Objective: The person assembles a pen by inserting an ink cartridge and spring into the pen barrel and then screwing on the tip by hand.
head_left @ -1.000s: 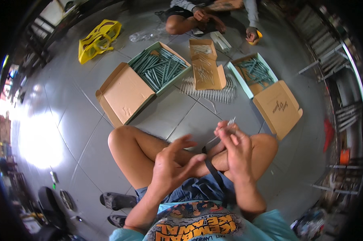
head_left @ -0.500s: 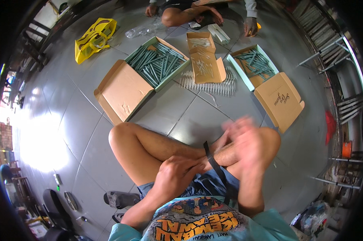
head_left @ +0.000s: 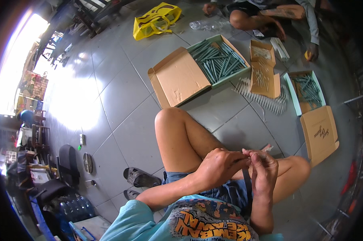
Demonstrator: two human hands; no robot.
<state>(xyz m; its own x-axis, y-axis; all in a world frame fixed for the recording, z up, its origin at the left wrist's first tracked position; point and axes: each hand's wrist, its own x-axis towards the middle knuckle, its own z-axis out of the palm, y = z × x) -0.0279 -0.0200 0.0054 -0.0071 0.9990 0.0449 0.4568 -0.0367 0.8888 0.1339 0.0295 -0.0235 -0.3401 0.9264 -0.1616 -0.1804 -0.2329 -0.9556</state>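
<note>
Over my lap, my left hand (head_left: 221, 168) and my right hand (head_left: 264, 170) meet at the fingertips. Both are closed in a pinch, and whatever lies between the fingers is too small to make out. A small pale, pinkish shape (head_left: 267, 148) shows just past my right fingers; its kind is unclear. Beyond my legs, an open mint-green box (head_left: 234, 76) is full of dark green pen-like sticks (head_left: 221, 62). A cardboard box (head_left: 274, 82) of thin white sticks (head_left: 262, 76) rests on a row of clear pointed pieces (head_left: 250, 93). A smaller mint-green box (head_left: 293, 94) contains fewer green sticks (head_left: 309, 90).
Across from me sits another person, whose hand (head_left: 311, 52) is by a small orange-yellow thing. A yellow bag (head_left: 154, 24), crumpled clear plastic (head_left: 213, 26) and a white narrow box (head_left: 280, 49) lie on the tiled floor. Dark sandals (head_left: 143, 177) are at my left.
The view has swung left, so the boxes appear farther right. My right hand, raised and blurred before, has come down to meet my left hand.
</note>
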